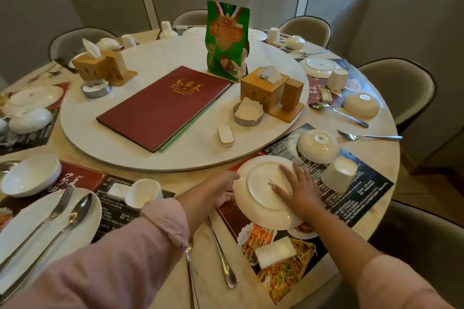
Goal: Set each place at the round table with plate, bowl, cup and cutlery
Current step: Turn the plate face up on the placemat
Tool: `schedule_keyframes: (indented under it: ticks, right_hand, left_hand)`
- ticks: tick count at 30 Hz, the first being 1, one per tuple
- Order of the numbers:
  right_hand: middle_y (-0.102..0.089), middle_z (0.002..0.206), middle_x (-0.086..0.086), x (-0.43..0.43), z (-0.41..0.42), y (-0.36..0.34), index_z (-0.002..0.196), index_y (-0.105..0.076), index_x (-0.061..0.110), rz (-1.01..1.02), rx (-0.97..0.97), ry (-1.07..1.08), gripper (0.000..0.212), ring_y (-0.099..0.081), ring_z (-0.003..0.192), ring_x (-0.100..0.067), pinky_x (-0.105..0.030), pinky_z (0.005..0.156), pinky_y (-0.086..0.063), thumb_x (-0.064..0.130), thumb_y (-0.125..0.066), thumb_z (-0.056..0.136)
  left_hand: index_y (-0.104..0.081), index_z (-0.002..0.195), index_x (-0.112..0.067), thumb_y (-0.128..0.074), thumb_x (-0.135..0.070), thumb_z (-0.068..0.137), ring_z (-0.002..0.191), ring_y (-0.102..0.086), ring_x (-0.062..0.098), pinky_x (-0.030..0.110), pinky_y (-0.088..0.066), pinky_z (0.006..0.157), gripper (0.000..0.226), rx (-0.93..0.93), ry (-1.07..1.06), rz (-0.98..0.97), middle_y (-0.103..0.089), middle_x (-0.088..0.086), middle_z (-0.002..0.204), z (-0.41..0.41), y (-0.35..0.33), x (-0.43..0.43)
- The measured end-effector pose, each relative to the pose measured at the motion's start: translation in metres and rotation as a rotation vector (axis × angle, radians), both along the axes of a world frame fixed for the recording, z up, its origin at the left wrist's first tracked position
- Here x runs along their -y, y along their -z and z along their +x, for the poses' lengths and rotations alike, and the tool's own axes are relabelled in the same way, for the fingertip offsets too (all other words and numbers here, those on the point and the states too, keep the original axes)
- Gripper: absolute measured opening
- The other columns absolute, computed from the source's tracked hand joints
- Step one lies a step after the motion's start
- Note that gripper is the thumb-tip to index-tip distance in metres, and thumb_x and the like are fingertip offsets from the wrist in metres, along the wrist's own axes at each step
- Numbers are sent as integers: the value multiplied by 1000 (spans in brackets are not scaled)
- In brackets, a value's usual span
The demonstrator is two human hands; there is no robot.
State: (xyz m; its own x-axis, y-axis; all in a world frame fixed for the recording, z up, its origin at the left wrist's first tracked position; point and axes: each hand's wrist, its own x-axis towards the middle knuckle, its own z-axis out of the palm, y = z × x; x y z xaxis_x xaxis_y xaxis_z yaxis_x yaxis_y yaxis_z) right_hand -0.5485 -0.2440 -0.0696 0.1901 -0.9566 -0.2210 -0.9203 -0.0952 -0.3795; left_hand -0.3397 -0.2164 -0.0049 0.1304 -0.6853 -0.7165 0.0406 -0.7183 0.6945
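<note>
Both my grips meet the upturned plate by the bench's near right edge: left grip curls round its rim, right grip lies flat, fingers straight, on its base.

A restaurant dining room, by every sign. Just past the plate the left hand grips by its rim, a round table bears a white turntable with a maroon menu lettered in gold, a wooden tissue box and a metal ashtray. Under the grip lies a printed placemat with food photographs and columns of text; like mats mark the places on either side. Padded chairs ring the table
</note>
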Motion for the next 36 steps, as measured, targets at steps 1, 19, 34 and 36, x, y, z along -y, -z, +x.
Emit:
schedule_keyframes:
  ticks: [1, 19, 34, 36]
  right_hand:
    - [11, 158, 5, 0, 0, 1, 147, -4, 44, -8, 5, 1, 71, 11, 145, -25, -49, 116, 2, 68, -32, 86]
    - [11, 154, 17, -16, -28, -40, 144, -7, 46, 13, 225, -383, 67, 16, 142, -9, -44, 118, 5, 72, -17, 84]
    - [-64, 98, 17, -4, -32, -84, 120, -55, 36, -595, 749, -303, 39, -60, 88, 7, -9, 72, -48, 53, -30, 96]
    - [-59, 96, 29, -3, -27, -90, 113, -57, 35, -548, 835, -166, 31, -57, 92, 14, -5, 72, -45, 48, -34, 96]
  left_hand:
    - [-29, 142, 0, -47, -17, 96, 133, -38, 33, 38, -28, 113, 52, 14, 1, 11, -36, 21, 146, 0, 1, 3]
    - [-47, 126, 4, -58, -7, 90, 82, -60, 21, 34, -50, 78, 39, -244, -354, -49, -62, 12, 90, -29, -11, -8]
    - [-40, 140, -13, -11, -74, 86, 121, -46, 27, 41, -38, 97, 86, -334, -246, -120, -47, 12, 139, -48, -43, -4]
    - [-29, 147, -18, -3, -77, 82, 139, -29, 27, 46, -26, 111, 92, -274, -155, -117, -31, 9, 152, -53, -35, -7]
